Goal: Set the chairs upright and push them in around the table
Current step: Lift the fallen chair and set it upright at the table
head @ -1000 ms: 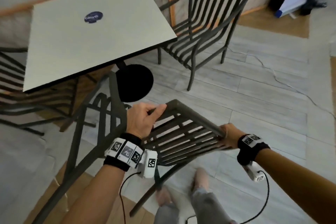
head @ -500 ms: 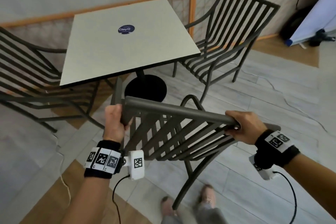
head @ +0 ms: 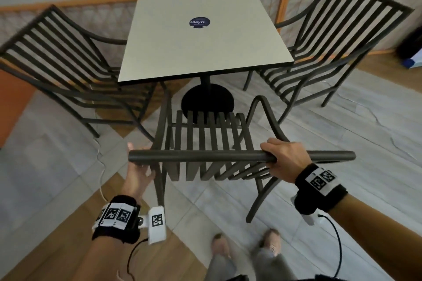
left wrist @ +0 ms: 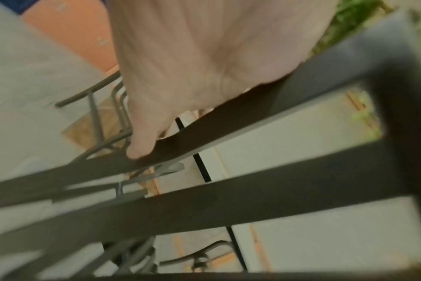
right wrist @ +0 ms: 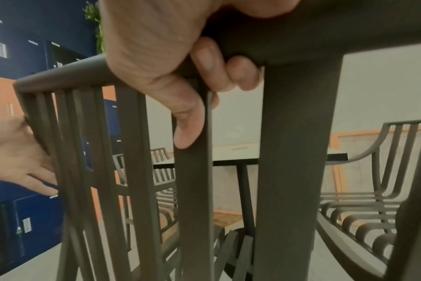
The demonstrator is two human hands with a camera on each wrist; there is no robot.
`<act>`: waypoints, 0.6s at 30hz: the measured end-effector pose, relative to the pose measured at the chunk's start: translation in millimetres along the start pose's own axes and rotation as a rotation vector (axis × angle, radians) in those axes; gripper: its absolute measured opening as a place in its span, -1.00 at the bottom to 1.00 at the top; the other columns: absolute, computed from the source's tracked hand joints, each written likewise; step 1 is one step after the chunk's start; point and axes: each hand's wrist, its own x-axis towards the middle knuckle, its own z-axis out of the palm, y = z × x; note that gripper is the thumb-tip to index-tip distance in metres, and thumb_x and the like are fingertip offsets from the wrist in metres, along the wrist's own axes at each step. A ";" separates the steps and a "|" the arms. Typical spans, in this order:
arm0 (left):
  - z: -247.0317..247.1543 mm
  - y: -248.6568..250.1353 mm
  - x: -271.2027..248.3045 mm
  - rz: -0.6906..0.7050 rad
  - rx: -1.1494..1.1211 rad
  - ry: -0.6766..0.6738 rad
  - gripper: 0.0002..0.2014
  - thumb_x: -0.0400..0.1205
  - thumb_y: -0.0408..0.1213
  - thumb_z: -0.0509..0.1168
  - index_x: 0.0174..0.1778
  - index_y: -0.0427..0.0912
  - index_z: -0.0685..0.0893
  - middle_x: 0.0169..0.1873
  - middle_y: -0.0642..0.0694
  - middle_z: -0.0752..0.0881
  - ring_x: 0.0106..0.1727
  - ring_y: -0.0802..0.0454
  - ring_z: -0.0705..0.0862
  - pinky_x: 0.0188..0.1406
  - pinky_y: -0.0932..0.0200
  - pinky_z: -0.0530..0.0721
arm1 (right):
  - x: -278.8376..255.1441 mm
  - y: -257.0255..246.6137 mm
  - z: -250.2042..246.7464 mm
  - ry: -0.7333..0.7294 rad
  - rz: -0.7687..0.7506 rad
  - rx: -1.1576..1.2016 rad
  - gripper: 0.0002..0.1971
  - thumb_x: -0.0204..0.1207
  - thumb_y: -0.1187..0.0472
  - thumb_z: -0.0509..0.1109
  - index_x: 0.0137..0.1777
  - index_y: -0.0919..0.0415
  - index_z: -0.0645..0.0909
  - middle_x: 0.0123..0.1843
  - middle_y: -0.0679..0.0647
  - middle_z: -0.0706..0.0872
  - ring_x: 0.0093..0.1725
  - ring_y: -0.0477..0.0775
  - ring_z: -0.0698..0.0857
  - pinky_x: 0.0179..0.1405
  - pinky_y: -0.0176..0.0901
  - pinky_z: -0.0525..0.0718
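Your right hand (head: 283,159) gripped the chair (head: 205,139) top rail; your left hand (head: 139,171) lay open-fingered against its end, surface (head: 205,36) directly beyond.

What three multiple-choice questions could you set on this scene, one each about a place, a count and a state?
1. Where does the round sticker sit?
A. on the table top
B. on a chair seat
C. on the floor

2. How many chairs show in the head view?
A. one
B. two
C. three

3. What is the right hand doing?
A. hanging free
B. gripping the near chair's top rail
C. resting flat on the table

Answers:
1. A: the sticker lies on the pale top of the table.
2. C: the left chair, the right chair and the near chair all stand upright around the table.
3. B: its fingers curl round the top rail, while the left hand touches the back's left end with straight fingers.
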 end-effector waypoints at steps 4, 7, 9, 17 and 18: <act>-19.4 5.9 -12.8 -0.153 -0.088 -0.084 -0.60 0.62 -0.02 0.17 0.25 -0.20 0.60 0.08 -0.18 0.79 0.24 -0.16 0.65 0.28 -0.05 0.56 | -6.6 -20.6 16.7 -0.042 -0.022 0.012 -0.64 -0.05 0.40 0.56 -0.29 0.13 0.55 -0.39 0.00 0.57 -0.67 0.17 0.49 -0.63 -0.50 0.01; -26.3 2.9 -14.3 -0.165 -0.076 -0.085 -0.79 0.66 -0.42 0.10 0.09 -0.30 0.62 -0.07 -0.19 0.82 0.07 -0.14 0.72 0.15 -0.06 0.66 | -7.3 -28.5 34.6 -0.055 -0.041 0.025 -0.61 -0.05 0.43 0.57 -0.27 0.12 0.53 -0.39 0.00 0.55 -0.70 0.11 0.38 -0.71 -0.45 0.13; -31.9 -3.5 -8.5 -0.191 -0.063 -0.019 -0.76 0.62 -0.51 0.07 0.12 -0.40 0.59 0.02 -0.27 0.77 0.04 -0.19 0.75 0.10 -0.12 0.70 | -2.6 -35.6 43.2 -0.076 -0.047 0.014 -0.58 -0.07 0.44 0.58 -0.28 0.11 0.52 -0.38 0.00 0.57 -0.71 0.13 0.39 -0.76 -0.38 0.21; -53.8 -48.0 12.3 -0.309 -0.128 0.188 -0.45 0.53 -0.56 -0.01 0.50 -0.41 0.41 0.16 -0.40 0.55 0.30 -0.31 0.53 0.54 -0.08 0.40 | 0.7 -49.1 71.9 -0.134 -0.086 0.034 -0.60 -0.05 0.45 0.60 -0.26 0.13 0.58 -0.35 0.00 0.62 -0.64 -0.02 0.27 -0.60 -0.49 -0.10; -55.0 -52.7 12.1 -0.308 -0.117 0.202 -0.43 0.51 -0.56 0.00 0.50 -0.38 0.44 0.18 -0.39 0.56 0.30 -0.30 0.53 0.55 -0.08 0.40 | -2.3 -48.7 76.4 -0.148 -0.086 0.041 -0.62 -0.02 0.46 0.59 -0.24 0.13 0.59 -0.33 0.00 0.63 -0.62 -0.04 0.26 -0.61 -0.48 -0.08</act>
